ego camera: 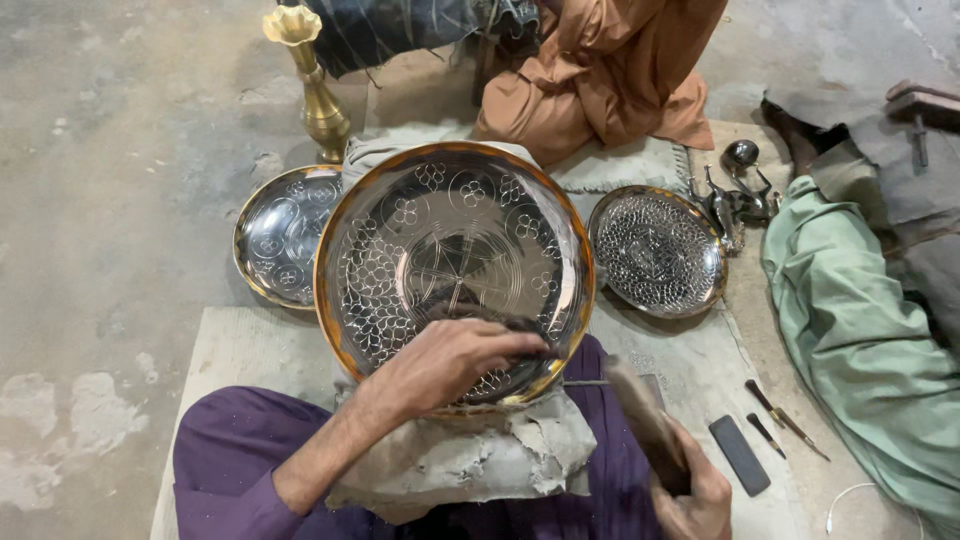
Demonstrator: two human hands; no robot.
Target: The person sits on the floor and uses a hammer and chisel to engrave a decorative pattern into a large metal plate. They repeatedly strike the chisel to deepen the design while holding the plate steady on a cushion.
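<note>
A large round brass plate (452, 165) with a dark face and engraved flower patterns rests tilted on a grey lump of clay-like padding (480, 455) in my lap. My left hand (450, 362) lies on the plate's lower rim, fingers closed around a thin metal chisel (585, 383) whose tip points right. My right hand (695, 495) grips a wooden mallet (640, 415), its head just right of the chisel's end and close to the plate's edge.
Two smaller engraved plates lie on the floor, one left (270, 235), one right (657, 250). A brass vase (318, 95) stands behind. A dark sharpening stone (740, 455) and small chisels (785, 415) lie at right. Other people sit nearby in orange cloth (600, 75) and green cloth (850, 330).
</note>
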